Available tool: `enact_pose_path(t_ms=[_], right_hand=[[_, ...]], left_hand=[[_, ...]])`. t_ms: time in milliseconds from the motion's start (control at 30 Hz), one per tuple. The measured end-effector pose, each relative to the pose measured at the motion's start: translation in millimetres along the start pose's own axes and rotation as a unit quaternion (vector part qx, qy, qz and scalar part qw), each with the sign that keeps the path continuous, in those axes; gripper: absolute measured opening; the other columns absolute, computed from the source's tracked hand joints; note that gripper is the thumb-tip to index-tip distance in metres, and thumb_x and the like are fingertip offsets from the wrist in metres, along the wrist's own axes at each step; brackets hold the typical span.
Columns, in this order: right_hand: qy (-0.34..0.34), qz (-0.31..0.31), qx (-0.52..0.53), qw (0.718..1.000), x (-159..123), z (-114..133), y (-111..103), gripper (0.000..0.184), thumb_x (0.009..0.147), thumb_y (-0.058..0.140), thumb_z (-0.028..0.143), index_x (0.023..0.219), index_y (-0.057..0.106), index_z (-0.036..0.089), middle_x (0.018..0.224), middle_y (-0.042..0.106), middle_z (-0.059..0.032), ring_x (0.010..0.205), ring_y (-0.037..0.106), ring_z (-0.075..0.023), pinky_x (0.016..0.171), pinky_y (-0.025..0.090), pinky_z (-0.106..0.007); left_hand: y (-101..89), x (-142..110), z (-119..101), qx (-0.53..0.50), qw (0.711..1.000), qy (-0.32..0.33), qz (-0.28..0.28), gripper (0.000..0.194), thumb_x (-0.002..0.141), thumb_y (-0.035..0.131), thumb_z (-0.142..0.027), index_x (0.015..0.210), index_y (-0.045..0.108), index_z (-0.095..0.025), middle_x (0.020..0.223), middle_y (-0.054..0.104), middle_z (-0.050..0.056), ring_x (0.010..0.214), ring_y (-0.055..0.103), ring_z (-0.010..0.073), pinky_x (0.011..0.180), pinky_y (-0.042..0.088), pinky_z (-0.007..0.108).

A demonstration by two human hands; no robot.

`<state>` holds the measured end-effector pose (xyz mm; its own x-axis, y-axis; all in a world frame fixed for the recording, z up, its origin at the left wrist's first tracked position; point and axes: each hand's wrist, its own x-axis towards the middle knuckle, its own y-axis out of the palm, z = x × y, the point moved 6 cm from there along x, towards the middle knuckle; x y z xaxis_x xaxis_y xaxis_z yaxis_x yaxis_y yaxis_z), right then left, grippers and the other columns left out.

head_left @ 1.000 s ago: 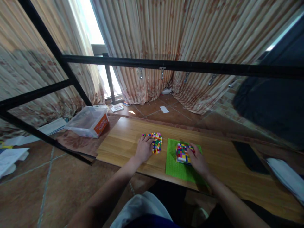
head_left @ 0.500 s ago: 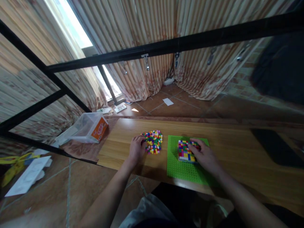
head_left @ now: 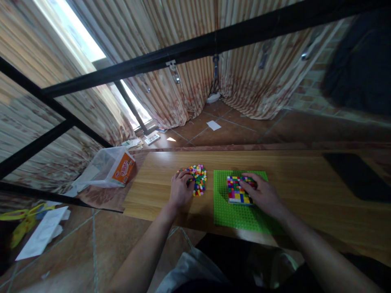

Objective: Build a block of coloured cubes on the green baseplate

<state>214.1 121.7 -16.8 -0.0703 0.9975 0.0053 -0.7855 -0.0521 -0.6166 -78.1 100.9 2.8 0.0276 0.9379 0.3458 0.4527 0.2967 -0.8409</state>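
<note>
Orange label (head_left: 124,167), lettering blurred; right hand (head_left: 263,194) holds brick block (head_left: 235,191).

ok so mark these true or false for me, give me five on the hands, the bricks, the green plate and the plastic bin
1. The left hand is at the loose bricks. True.
2. The right hand lies on bare wood. False: it is on the multicoloured brick block.
3. The multicoloured brick block is over the green plate. True.
4. The loose bricks lie on the green plate. False: they are on the wooden table, left of the plate.
5. The plastic bin with an orange label is off the table's left end. True.
</note>
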Motion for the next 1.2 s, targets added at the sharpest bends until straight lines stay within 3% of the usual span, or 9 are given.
enact_pose_path(t_ms=[300,433,567,667,900,1067,1200], right_hand=[[-0.007,-0.011,0.007,1.000,-1,4,-1,0.049,0.085,0.053,0.057,0.116,0.066,0.021,0.107,0.070,-0.0110,0.092,0.067,-0.0257,0.083,0.052,-0.041],[-0.001,-0.019,0.019,1.000,-1,8,-1,0.047,0.086,0.051,0.054,0.115,0.067,0.020,0.108,0.070,-0.0112,0.096,0.066,-0.0259,0.086,0.051,-0.041],[0.003,-0.029,0.052,0.998,1,10,-3,0.041,0.092,0.041,0.046,0.111,0.067,0.020,0.114,0.070,-0.0110,0.104,0.064,-0.0247,0.095,0.048,-0.042],[0.001,-0.030,0.065,0.997,3,10,-2,0.040,0.093,0.040,0.043,0.111,0.067,0.020,0.116,0.070,-0.0111,0.106,0.064,-0.0242,0.096,0.047,-0.042],[-0.038,-0.038,0.027,0.998,2,17,-3,0.035,0.094,0.045,0.038,0.112,0.068,0.019,0.112,0.069,-0.0115,0.103,0.064,-0.0238,0.094,0.049,-0.041],[-0.140,-0.096,0.003,0.985,-3,37,-14,0.030,0.092,0.050,0.032,0.112,0.070,0.022,0.116,0.064,-0.0109,0.112,0.058,-0.0249,0.100,0.046,-0.044],[-0.170,-0.090,-0.001,0.981,-5,46,-12,0.028,0.094,0.050,0.032,0.108,0.072,0.025,0.117,0.063,-0.0092,0.111,0.059,-0.0233,0.098,0.047,-0.042]], left_hand=[[-14.8,1,-9,-0.059,0.998,-0.004,-0.033,0.009,0.083,0.060,-0.017,0.085,0.068,-0.021,0.104,0.071,0.006,0.102,0.064,0.0218,0.097,0.049,0.040],[-12.2,4,-42,-0.135,0.991,0.016,0.015,0.014,0.085,0.056,-0.015,0.088,0.068,-0.021,0.091,0.073,0.003,0.087,0.067,0.0173,0.084,0.053,0.031],[4.3,11,-86,-0.201,0.976,0.041,0.078,0.018,0.084,0.056,-0.014,0.088,0.071,-0.021,0.085,0.073,0.002,0.079,0.068,0.0153,0.076,0.053,0.027],[17.7,21,-102,-0.246,0.964,0.031,0.100,0.017,0.082,0.058,-0.014,0.086,0.073,-0.021,0.084,0.074,0.002,0.077,0.068,0.0159,0.074,0.054,0.027],[38.0,33,-89,-0.357,0.925,-0.060,0.115,0.010,0.079,0.066,-0.022,0.081,0.075,-0.019,0.080,0.074,0.003,0.073,0.067,0.0161,0.072,0.054,0.028],[46.4,32,-84,-0.414,0.900,-0.103,0.090,0.013,0.075,0.072,-0.028,0.084,0.076,-0.020,0.084,0.076,0.003,0.078,0.068,0.0172,0.077,0.055,0.031],[56.2,33,-84,-0.438,0.887,-0.122,0.080,0.015,0.073,0.074,-0.029,0.085,0.077,-0.020,0.085,0.076,0.003,0.079,0.069,0.0171,0.080,0.055,0.032]])
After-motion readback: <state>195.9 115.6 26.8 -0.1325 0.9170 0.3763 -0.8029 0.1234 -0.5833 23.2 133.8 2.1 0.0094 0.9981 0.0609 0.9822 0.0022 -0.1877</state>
